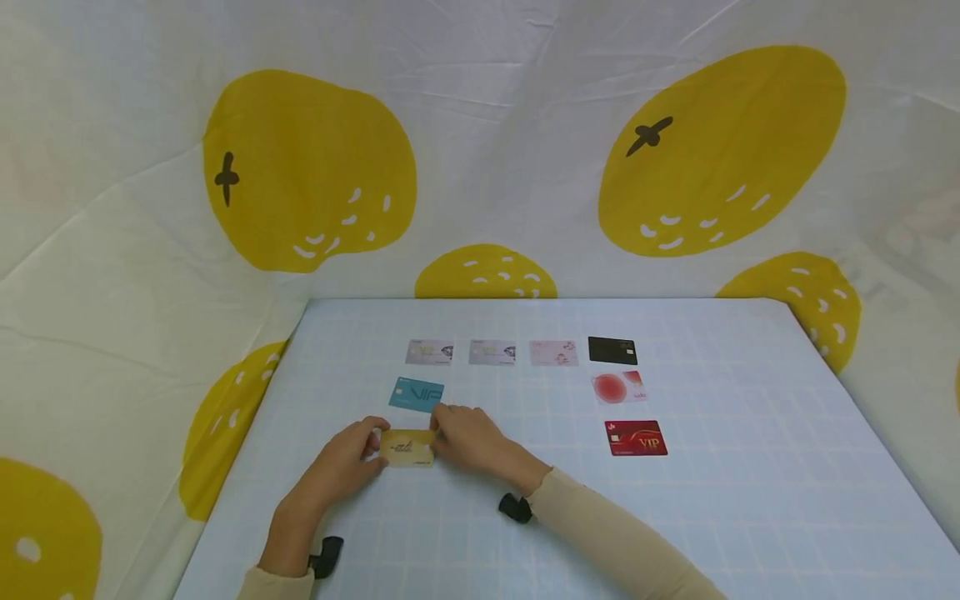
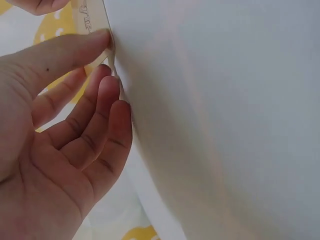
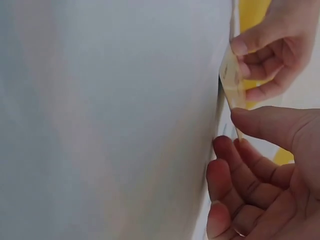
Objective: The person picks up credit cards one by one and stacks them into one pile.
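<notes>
A gold card (image 1: 407, 448) with dark lettering is held between both hands just over the table's near left part. My left hand (image 1: 347, 460) pinches its left end between thumb and fingers. At the opposite end, my right hand (image 1: 467, 437) grips the card, its thumb (image 3: 260, 125) on the face. In the right wrist view the gold card (image 3: 231, 80) looks tilted against the tabletop; whether an edge touches the cloth I cannot tell. Right behind it lies a teal VIP card (image 1: 415, 393), its lower right corner close to the right hand's fingers.
Along the back lie two silvery cards (image 1: 430, 352), a pale pink card (image 1: 553, 353) and a black card (image 1: 612, 351). Below the black one are a white card with a red circle (image 1: 619, 387) and a red VIP card (image 1: 636, 438). A lemon-print curtain (image 1: 510, 150) surrounds the table.
</notes>
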Demonstrator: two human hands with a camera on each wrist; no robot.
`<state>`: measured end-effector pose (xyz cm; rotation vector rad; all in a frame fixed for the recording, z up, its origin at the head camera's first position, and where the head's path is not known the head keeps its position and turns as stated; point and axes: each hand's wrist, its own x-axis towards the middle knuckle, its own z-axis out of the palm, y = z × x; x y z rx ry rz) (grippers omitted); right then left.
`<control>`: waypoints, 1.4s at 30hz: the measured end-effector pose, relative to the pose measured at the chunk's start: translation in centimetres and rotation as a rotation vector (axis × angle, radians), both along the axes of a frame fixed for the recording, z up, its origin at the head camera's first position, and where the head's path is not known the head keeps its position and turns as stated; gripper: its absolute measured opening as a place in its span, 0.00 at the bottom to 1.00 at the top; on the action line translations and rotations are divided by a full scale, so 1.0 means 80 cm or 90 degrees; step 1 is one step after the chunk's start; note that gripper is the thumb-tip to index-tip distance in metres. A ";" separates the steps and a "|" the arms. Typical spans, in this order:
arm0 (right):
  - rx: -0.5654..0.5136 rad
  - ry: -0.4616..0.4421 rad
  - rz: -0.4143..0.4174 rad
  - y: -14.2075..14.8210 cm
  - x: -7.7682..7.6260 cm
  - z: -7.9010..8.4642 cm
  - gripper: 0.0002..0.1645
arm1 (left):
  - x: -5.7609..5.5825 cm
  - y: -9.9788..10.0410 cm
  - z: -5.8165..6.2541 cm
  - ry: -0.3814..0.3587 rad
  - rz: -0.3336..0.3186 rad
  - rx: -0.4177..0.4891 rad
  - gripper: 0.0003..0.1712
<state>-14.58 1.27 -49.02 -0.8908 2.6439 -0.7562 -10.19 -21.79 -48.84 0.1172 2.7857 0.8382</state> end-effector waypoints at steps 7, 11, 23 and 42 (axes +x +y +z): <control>-0.091 -0.109 -0.034 0.004 -0.004 -0.006 0.07 | 0.000 0.000 -0.005 0.046 0.021 0.042 0.20; -0.133 -0.129 -0.040 0.007 -0.005 -0.007 0.05 | 0.000 0.000 -0.007 0.066 0.026 0.057 0.20; -0.185 -0.153 -0.052 0.017 -0.008 -0.006 0.06 | -0.002 0.006 -0.005 0.056 0.040 0.095 0.19; -0.234 -0.139 -0.128 0.079 -0.026 0.006 0.06 | -0.031 0.057 0.010 0.112 -0.031 0.178 0.19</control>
